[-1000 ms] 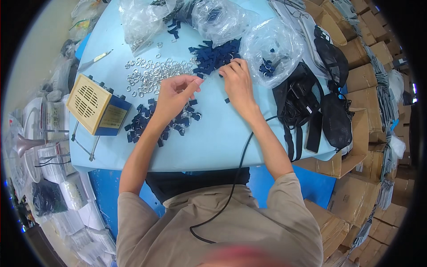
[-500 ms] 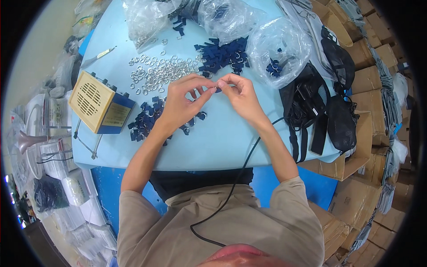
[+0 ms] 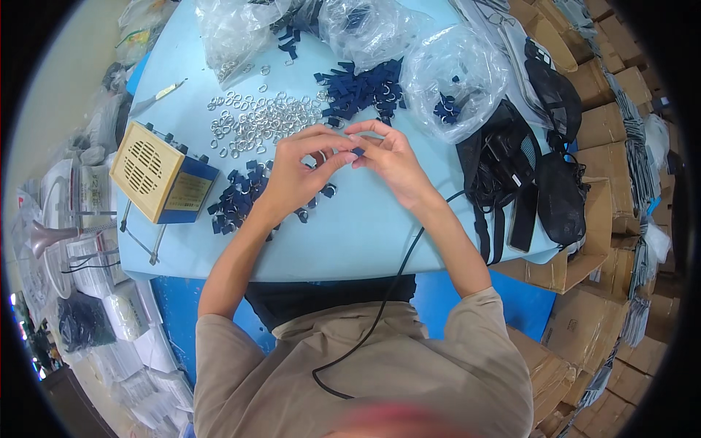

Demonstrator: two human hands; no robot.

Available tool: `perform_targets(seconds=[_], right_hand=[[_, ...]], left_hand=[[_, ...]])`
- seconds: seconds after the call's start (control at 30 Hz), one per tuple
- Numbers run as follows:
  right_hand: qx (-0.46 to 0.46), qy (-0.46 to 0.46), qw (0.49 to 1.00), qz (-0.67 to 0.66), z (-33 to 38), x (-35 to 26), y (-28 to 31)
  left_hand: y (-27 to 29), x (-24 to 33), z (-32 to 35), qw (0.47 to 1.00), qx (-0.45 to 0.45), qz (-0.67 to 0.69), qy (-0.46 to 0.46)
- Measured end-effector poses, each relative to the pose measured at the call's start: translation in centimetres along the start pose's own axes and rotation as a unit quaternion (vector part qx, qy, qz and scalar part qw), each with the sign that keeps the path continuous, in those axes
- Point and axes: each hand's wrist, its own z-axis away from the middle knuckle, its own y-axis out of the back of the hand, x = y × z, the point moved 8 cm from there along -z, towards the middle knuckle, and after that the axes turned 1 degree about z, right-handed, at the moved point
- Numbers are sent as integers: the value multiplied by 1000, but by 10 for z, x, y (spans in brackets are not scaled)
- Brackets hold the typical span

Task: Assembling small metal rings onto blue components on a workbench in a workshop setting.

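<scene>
My left hand (image 3: 301,166) and my right hand (image 3: 398,164) meet over the middle of the table. Between their fingertips is a small navy fabric strip (image 3: 358,152), pinched from both sides and mostly hidden by the fingers. Whether a ring is threaded on it is too small to tell. Just beyond my left hand lies a spread of loose silver metal rings (image 3: 255,120). A heap of navy fabric strips (image 3: 365,86) is beyond both hands. Beside my left wrist lie navy strips with rings on them (image 3: 237,201), in a loose pile.
A cream and blue box-shaped device (image 3: 157,175) stands on the left, with a thin tool (image 3: 162,93) behind it. Clear plastic bags (image 3: 456,80) line the far side. A black mesh bag (image 3: 504,160) and a phone (image 3: 523,219) lie right. A black cable (image 3: 409,255) passes by my right forearm.
My right hand has turned and its fingers have shifted around the small navy strip, now slightly lower. My left hand keeps its pinch, nearly in place.
</scene>
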Motion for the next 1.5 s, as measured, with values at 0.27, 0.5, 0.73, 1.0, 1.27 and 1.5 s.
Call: perform_targets(seconds=[0.27,0.5,0.73,1.0,1.27,1.5], right_hand=[[129,286,933,177,15,-36,2],[94,202,971,89,11,-26,1],[73,106,992,-13,7,-17,5],[64,163,981,86,6,-18,1],[134,316,764,546,11,-38,-3],[79,358,714,597,2,-29,-26]], left_hand=[[10,-31,5,977,72,136,148],[6,-28,6,976,67,144,150],[3,-28,5,971,42,163,172],[13,-27,4,982,58,115,137],[52,-13,-3,973,-31,-188,127],[38,-17,-6,981,41,-174,69]])
